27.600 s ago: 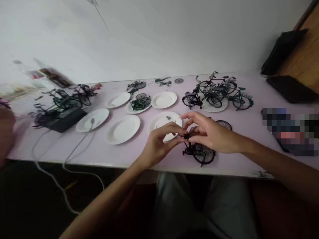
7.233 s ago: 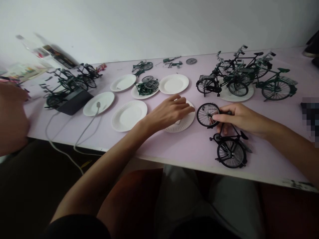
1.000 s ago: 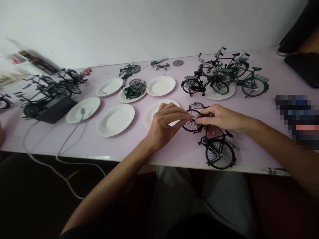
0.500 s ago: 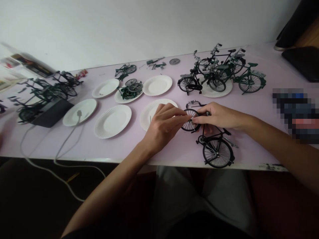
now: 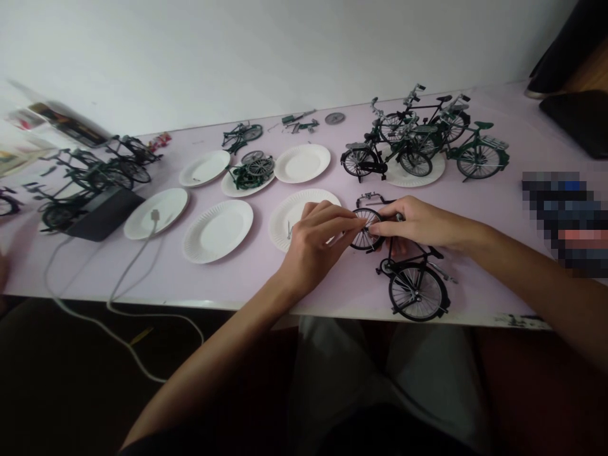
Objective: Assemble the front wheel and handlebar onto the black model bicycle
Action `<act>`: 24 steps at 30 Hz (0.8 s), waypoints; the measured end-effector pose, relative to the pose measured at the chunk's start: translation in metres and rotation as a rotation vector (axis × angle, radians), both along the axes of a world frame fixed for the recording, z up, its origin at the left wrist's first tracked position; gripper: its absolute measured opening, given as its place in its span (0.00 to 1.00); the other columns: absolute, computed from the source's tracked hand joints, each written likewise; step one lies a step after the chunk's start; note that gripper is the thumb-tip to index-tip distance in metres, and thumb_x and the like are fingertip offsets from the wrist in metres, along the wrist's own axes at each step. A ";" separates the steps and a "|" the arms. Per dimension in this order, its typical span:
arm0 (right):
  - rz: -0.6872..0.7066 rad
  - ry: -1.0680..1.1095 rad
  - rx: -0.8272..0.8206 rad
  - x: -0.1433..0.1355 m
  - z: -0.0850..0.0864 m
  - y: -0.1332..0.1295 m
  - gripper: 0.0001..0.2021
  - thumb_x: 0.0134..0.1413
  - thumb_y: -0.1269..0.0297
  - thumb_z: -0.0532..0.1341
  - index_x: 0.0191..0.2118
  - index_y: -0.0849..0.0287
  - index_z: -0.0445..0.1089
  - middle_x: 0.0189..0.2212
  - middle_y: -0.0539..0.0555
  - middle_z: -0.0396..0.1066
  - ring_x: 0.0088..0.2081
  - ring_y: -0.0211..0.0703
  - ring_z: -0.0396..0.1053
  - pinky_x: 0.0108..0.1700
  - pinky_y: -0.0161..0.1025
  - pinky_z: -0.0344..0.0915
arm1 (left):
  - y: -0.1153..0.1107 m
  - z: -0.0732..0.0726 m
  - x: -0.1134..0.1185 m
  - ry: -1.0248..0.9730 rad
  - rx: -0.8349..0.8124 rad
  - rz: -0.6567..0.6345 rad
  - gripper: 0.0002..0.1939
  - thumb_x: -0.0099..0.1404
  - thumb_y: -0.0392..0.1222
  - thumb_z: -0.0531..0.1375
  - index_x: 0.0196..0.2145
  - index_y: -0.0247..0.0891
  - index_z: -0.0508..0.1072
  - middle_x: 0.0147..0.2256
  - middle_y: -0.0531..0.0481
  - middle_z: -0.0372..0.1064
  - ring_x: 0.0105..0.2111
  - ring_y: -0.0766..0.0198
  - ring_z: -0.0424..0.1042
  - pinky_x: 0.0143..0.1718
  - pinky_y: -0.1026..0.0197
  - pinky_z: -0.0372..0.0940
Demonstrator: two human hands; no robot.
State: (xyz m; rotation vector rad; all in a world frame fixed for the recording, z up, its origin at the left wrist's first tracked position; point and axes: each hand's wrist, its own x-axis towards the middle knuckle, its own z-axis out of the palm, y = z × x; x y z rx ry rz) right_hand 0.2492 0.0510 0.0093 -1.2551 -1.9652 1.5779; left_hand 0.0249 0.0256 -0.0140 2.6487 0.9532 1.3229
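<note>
A black model bicycle (image 5: 418, 290) lies on its side near the table's front edge. Its front wheel (image 5: 365, 239) is between my hands, with the silver handlebar (image 5: 368, 197) beyond it. My right hand (image 5: 409, 221) is closed round the front of the bicycle, its fingertips at the wheel's hub. My left hand (image 5: 323, 240) pinches at the hub from the left; anything tiny between its fingertips is hidden. Under and behind my left hand sits a paper plate (image 5: 289, 209) with a thin metal pin on it.
Assembled model bicycles (image 5: 475, 158) stand at the back right, others at the left by a dark box (image 5: 102, 215). Several paper plates (image 5: 218, 231) lie in the middle, one bearing green bicycle parts (image 5: 254, 171). A white cable (image 5: 128, 269) hangs over the front edge.
The view has shifted slightly. Both hands stay at the front wheel's hub, and the bicycle keeps its place between them.
</note>
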 end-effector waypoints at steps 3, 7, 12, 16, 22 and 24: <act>-0.001 0.004 -0.028 0.000 0.000 0.000 0.17 0.58 0.50 0.66 0.40 0.60 0.76 0.30 0.53 0.77 0.26 0.37 0.73 0.27 0.33 0.69 | -0.001 -0.001 0.000 0.029 0.007 0.005 0.05 0.70 0.35 0.62 0.41 0.41 0.78 0.38 0.49 0.79 0.35 0.64 0.73 0.39 0.56 0.63; 0.005 -0.017 -0.044 -0.002 0.001 0.000 0.16 0.57 0.51 0.67 0.40 0.61 0.75 0.26 0.52 0.75 0.25 0.39 0.73 0.26 0.34 0.69 | 0.000 -0.001 -0.001 0.067 0.005 -0.071 0.07 0.71 0.33 0.61 0.44 0.39 0.77 0.40 0.47 0.79 0.37 0.62 0.73 0.40 0.56 0.64; 0.025 -0.034 -0.004 -0.002 0.000 0.001 0.13 0.61 0.55 0.63 0.40 0.62 0.74 0.27 0.52 0.75 0.25 0.38 0.73 0.25 0.33 0.69 | 0.001 -0.003 0.000 0.055 -0.013 -0.098 0.07 0.70 0.33 0.62 0.44 0.39 0.78 0.40 0.47 0.77 0.38 0.63 0.72 0.40 0.56 0.61; 0.030 -0.018 -0.013 -0.001 0.000 0.001 0.13 0.60 0.55 0.64 0.39 0.62 0.74 0.26 0.52 0.75 0.25 0.39 0.74 0.25 0.34 0.69 | 0.002 -0.004 -0.001 0.030 -0.056 -0.099 0.08 0.70 0.32 0.63 0.45 0.39 0.79 0.41 0.46 0.77 0.39 0.64 0.73 0.40 0.57 0.61; 0.049 -0.001 -0.012 0.000 0.000 0.003 0.15 0.58 0.52 0.66 0.40 0.60 0.75 0.28 0.52 0.75 0.24 0.38 0.73 0.26 0.34 0.70 | 0.001 -0.002 -0.001 -0.084 -0.135 -0.058 0.06 0.68 0.33 0.64 0.43 0.36 0.79 0.38 0.46 0.78 0.38 0.64 0.75 0.41 0.58 0.65; 0.048 -0.004 -0.006 0.000 0.001 0.003 0.15 0.58 0.52 0.66 0.39 0.60 0.75 0.28 0.51 0.75 0.24 0.38 0.73 0.26 0.34 0.69 | 0.000 -0.001 0.000 -0.096 -0.139 -0.053 0.05 0.68 0.33 0.65 0.42 0.36 0.78 0.37 0.47 0.79 0.37 0.64 0.75 0.41 0.57 0.66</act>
